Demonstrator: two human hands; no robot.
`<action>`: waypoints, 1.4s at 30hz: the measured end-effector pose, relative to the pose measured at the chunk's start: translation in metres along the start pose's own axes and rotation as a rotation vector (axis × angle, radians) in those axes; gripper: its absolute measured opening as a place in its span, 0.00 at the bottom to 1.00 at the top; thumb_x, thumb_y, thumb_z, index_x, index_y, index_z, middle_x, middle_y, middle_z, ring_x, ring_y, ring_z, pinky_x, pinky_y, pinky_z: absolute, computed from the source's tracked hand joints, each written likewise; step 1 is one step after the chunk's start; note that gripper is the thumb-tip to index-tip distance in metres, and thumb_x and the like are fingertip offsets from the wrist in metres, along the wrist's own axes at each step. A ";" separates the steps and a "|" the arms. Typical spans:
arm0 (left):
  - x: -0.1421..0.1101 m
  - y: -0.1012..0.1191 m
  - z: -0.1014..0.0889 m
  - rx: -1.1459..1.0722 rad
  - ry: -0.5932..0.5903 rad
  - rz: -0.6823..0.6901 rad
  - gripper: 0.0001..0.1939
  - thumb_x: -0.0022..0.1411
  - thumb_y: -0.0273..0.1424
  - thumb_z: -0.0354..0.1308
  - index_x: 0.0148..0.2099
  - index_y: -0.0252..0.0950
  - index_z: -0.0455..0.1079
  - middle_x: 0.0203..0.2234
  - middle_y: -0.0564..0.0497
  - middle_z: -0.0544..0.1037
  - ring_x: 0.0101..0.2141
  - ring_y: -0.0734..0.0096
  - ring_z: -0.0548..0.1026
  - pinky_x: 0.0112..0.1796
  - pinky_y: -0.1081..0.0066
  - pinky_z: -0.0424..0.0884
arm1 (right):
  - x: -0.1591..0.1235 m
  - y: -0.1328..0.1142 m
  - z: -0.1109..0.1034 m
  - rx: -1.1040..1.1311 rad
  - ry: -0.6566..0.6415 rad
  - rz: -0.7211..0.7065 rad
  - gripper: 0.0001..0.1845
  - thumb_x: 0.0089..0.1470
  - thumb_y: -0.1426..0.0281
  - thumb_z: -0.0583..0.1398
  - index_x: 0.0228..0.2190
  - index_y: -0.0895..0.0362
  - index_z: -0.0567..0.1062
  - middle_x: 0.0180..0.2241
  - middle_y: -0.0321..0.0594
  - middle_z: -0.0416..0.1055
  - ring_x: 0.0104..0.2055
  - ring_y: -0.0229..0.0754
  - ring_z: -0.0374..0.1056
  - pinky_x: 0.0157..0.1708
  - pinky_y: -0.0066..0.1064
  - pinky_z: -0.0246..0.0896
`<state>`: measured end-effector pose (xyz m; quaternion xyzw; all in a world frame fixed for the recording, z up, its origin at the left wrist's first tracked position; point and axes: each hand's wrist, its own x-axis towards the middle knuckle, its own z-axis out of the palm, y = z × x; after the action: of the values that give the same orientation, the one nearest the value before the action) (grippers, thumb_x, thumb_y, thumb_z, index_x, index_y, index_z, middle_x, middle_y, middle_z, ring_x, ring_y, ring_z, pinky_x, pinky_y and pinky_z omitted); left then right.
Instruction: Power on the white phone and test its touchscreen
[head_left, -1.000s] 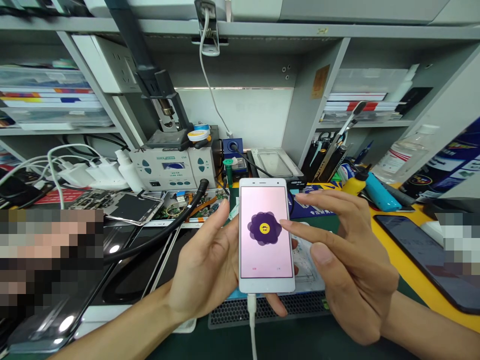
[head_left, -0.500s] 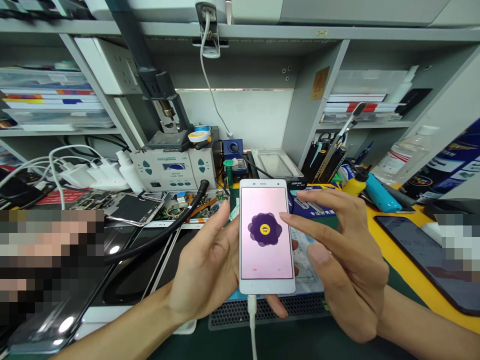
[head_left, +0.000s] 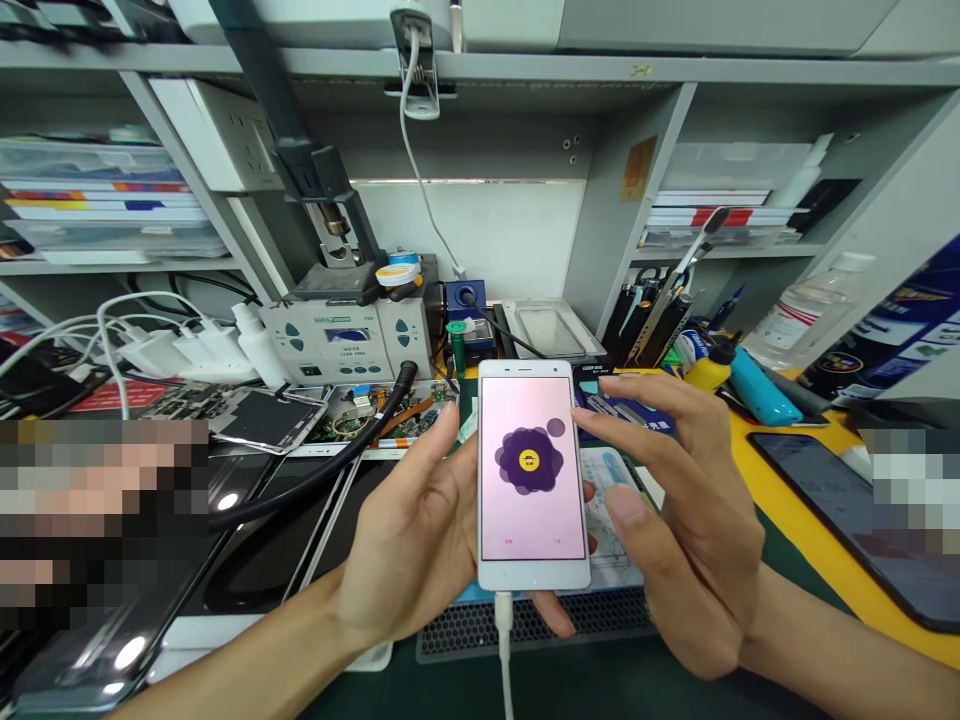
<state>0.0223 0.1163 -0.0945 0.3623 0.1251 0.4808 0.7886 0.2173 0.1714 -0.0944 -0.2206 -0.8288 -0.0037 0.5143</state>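
A white smartphone [head_left: 534,520] rests upright in my left hand [head_left: 416,535], its lit pink screen facing me. Fingers of that hand wrap behind the phone and show past its right edge. On the screen are a dark purple scalloped shape with a yellow centre and a small separate purple dot at upper right. A white charging cable [head_left: 504,630] is plugged into the phone's bottom end. My right hand [head_left: 694,510] hovers beside the phone with fingers apart and holds nothing; its index fingertip is at the screen's upper right edge, and I cannot tell if it touches.
Behind the phone stand a grey hot-air station [head_left: 349,340] and a tray of circuit boards [head_left: 356,415]. A black hose [head_left: 330,475] crosses at left. Tools fill a holder [head_left: 652,320] at right, near a clear bottle [head_left: 810,310]. Another dark phone [head_left: 832,510] lies on the yellow surface.
My right index finger has shifted slightly up and right, from over the screen to its edge. A small purple dot now stands apart from the shape on screen. My left hand stays still.
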 end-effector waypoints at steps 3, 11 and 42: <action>0.000 -0.001 -0.001 -0.005 0.007 0.000 0.40 0.72 0.52 0.30 0.68 0.27 0.58 0.46 0.29 0.79 0.42 0.44 0.80 0.39 0.48 0.76 | 0.000 0.001 0.000 -0.002 -0.007 -0.003 0.23 0.52 0.74 0.54 0.50 0.60 0.74 0.54 0.52 0.65 0.58 0.57 0.62 0.56 0.55 0.55; 0.002 0.000 0.000 -0.012 -0.008 0.000 0.40 0.72 0.52 0.29 0.68 0.28 0.60 0.46 0.31 0.79 0.42 0.45 0.80 0.40 0.50 0.77 | 0.000 0.003 0.002 -0.012 -0.050 -0.028 0.23 0.53 0.73 0.54 0.51 0.61 0.73 0.56 0.54 0.62 0.59 0.59 0.60 0.56 0.58 0.54; 0.000 -0.001 -0.001 0.010 0.002 0.005 0.40 0.71 0.52 0.28 0.66 0.28 0.63 0.44 0.31 0.80 0.42 0.44 0.80 0.39 0.49 0.76 | 0.000 0.002 0.000 -0.012 -0.069 -0.023 0.23 0.54 0.73 0.54 0.51 0.65 0.73 0.57 0.58 0.61 0.61 0.59 0.59 0.57 0.58 0.54</action>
<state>0.0223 0.1168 -0.0959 0.3662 0.1273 0.4824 0.7854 0.2181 0.1735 -0.0950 -0.2143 -0.8484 -0.0069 0.4840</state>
